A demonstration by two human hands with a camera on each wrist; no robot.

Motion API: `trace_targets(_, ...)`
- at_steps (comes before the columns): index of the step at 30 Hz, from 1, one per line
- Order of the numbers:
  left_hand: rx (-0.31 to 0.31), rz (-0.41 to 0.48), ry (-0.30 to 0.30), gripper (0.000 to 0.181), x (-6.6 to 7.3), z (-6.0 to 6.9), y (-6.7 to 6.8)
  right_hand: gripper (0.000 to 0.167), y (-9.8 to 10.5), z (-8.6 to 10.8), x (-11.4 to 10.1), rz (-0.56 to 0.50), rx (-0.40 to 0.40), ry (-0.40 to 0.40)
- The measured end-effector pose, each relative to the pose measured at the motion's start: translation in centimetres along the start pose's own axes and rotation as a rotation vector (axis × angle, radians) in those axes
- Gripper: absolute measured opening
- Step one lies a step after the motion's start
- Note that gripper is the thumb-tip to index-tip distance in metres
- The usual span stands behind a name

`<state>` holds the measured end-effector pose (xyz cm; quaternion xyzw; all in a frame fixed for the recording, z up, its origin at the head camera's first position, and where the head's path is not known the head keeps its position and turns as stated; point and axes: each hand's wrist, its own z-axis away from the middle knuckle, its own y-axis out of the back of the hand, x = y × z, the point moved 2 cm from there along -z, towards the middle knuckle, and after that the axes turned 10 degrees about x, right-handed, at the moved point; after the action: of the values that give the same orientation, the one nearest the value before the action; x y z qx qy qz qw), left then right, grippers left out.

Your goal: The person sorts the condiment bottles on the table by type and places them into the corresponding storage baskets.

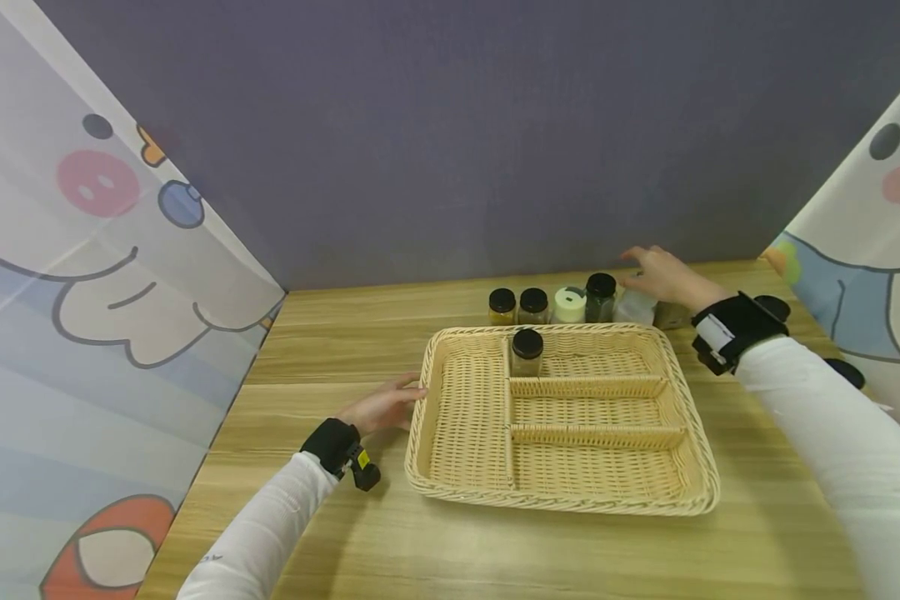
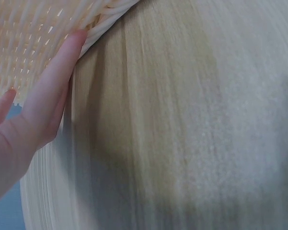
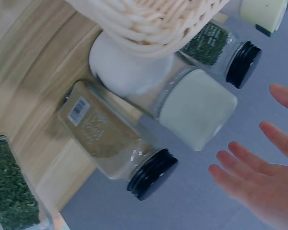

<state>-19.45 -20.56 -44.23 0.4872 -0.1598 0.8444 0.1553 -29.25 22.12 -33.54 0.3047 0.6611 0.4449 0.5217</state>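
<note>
A pale wicker basket [image 1: 562, 502] with dividers lies on the table. My left hand [image 1: 382, 408] touches its left side, fingers fairly straight along the weave in the left wrist view. Over the row of jars behind the basket, my right hand [image 1: 667, 277] is spread and holds nothing. Nearest to it are a white-lidded jar [image 3: 197, 108] and a black-lidded jar of brown powder [image 3: 103, 129]. A jar of dried green herbs [image 3: 206, 43] stands beside the white-lidded one. Inside the basket, a black-lidded spice jar [image 1: 527, 354] stands in the back compartment, against the long divider.
Further left in the row are a pale-green-lidded jar [image 1: 569, 304] and two black-lidded jars, one with yellow contents [image 1: 502, 307]. By the right forearm show black lids [image 1: 772, 307]. A grey panel [image 1: 450, 150] rises behind the wooden table [image 1: 330, 333].
</note>
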Motion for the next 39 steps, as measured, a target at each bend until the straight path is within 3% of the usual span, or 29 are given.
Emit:
trace_targets(14,-0.004,-0.014,-0.01,0.057,0.1,0.0,-0.1,0.057,-1.0,0.1,1.7,0.015,-0.04,-0.046)
trace_targets(26,0.012,-0.006,0.004,0.058,0.0,0.0,-0.2,0.047,-1.9,0.4,2.0,0.02,-0.02,0.019)
trace_targets(39,0.004,-0.009,0.004,0.058,0.1,0.0,-0.2,0.044,-2.1,0.1,2.3,0.008,0.014,0.031)
